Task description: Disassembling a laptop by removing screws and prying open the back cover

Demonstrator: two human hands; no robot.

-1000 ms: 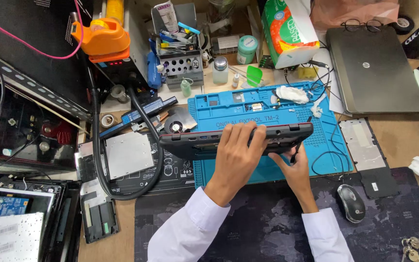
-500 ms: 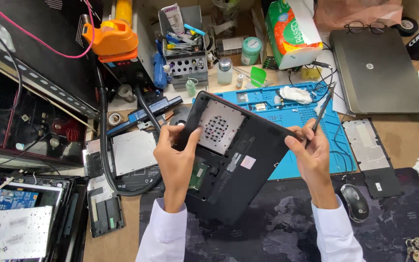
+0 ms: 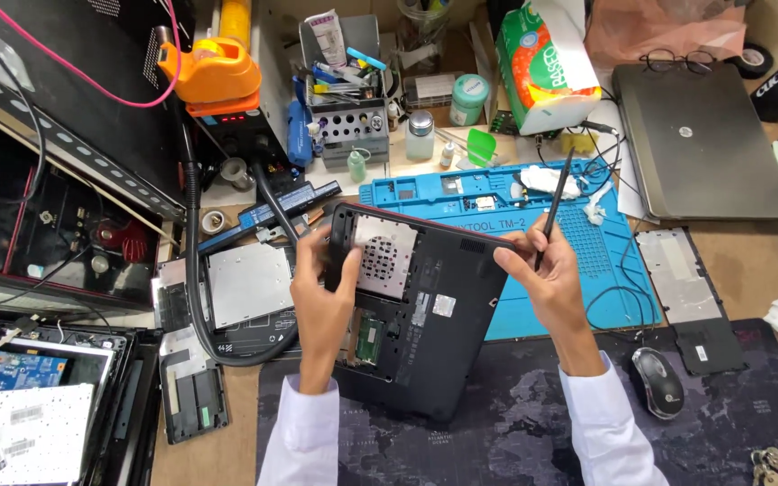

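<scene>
I see the left hand [image 3: 324, 297] clamped on the matte black plastic laptop base [image 3: 416, 315] | underside up, tilted over the blue ribbed mat [image 3: 605, 270] | right hand [image 3: 547, 288] pinching its rim and a thin black stylus [image 3: 553, 209]

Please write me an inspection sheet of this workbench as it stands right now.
Surface: blue silicone repair mat on a wooden bench, dark desk mat in front.
Job's things: black laptop base, underside up, tilted, covers off.
Clutter: orange tool stand, grey screwdriver rack, closed grey laptop, black mouse, tissue pack.
Hands: left hand grips the base's left edge; right hand holds its right corner plus a thin black stylus-like tool.
Cables: thick black hose, pink wire.
Surroundings: open dark equipment cases at left.
</scene>
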